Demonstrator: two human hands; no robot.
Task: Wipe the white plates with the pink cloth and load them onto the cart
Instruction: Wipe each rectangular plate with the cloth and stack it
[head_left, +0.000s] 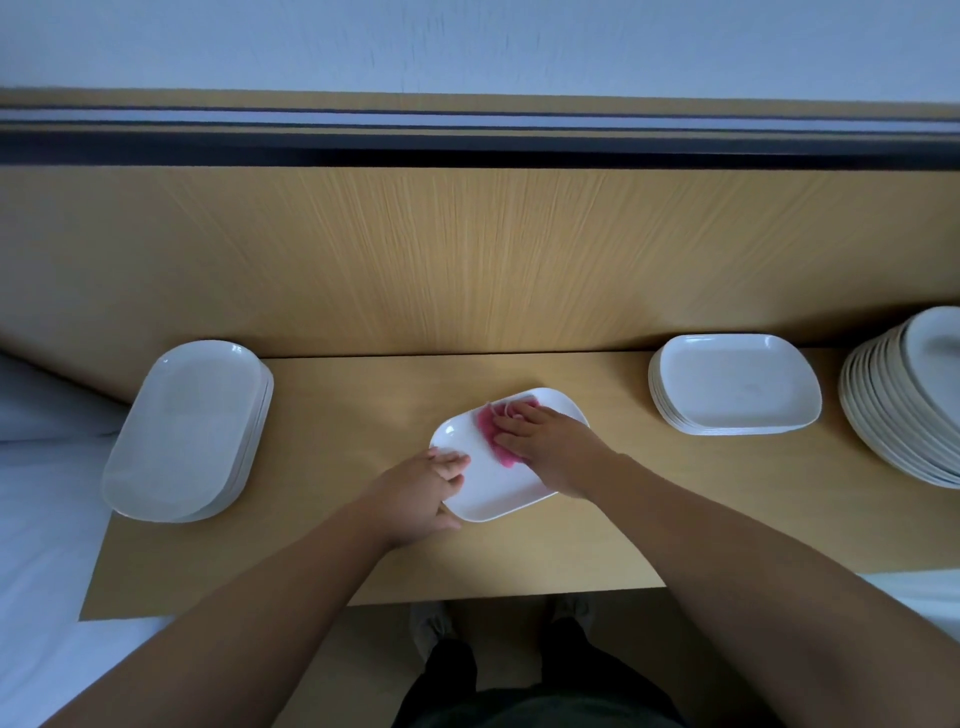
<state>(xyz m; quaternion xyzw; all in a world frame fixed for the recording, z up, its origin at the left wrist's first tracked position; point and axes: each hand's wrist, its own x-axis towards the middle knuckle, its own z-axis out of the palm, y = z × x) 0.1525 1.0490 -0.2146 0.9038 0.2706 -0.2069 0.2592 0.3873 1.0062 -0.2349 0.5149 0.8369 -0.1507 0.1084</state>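
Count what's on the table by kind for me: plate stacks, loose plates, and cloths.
Stacks of white plates: 3 (left stack, right stack, far-right stack)
Single plate, being wiped: 1
Pink cloth: 1
Total: 5

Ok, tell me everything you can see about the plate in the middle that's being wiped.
The plate is white, glossy, a rounded rectangle with a shallow raised rim, ceramic-looking. It sits by itself on the wooden table, turned diagonally. The left hand grips its near left edge; the right hand presses the pink cloth flat on its far half.
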